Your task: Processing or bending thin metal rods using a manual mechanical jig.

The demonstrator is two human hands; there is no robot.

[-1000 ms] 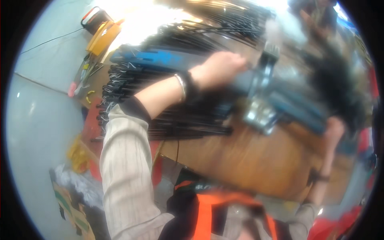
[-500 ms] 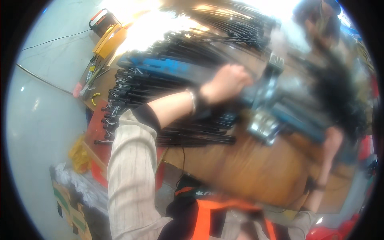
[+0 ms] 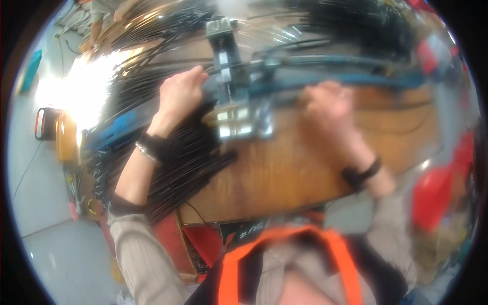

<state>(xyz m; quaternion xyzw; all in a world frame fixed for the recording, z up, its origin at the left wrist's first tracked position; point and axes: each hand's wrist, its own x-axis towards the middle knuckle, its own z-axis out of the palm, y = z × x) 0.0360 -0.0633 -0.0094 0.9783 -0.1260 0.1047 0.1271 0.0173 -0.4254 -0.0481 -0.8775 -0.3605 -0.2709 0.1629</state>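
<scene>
A metal clamp fixture [image 3: 238, 121] stands on the wooden table, with a long dark upright part reaching away from its shiny block. Just left of it my left hand [image 3: 179, 96] is closed in a fist, and what lies inside the fingers is hidden. To the fixture's right my right hand [image 3: 330, 109] hovers over the wood with curled, motion-smeared fingers; I cannot tell whether it grips anything. A blurred blue bar [image 3: 376, 80] runs rightward from the fixture, just beyond my right hand. Under and beside my left forearm lie many thin black rods [image 3: 188, 173].
The wooden tabletop [image 3: 274, 175] ends close to my body. More dark rods [image 3: 168, 28] spread over the far side. At left stand a yellow box [image 3: 66, 134] and a very bright glare. Another person's arm [image 3: 95, 31] shows at the far left. Red material [image 3: 434, 195] is at right.
The view has swung, so the fixture appears further left. My right hand has come from the far right, beside a blurred dark bundle, toward the fixture. My left hand stays beside the fixture, still closed.
</scene>
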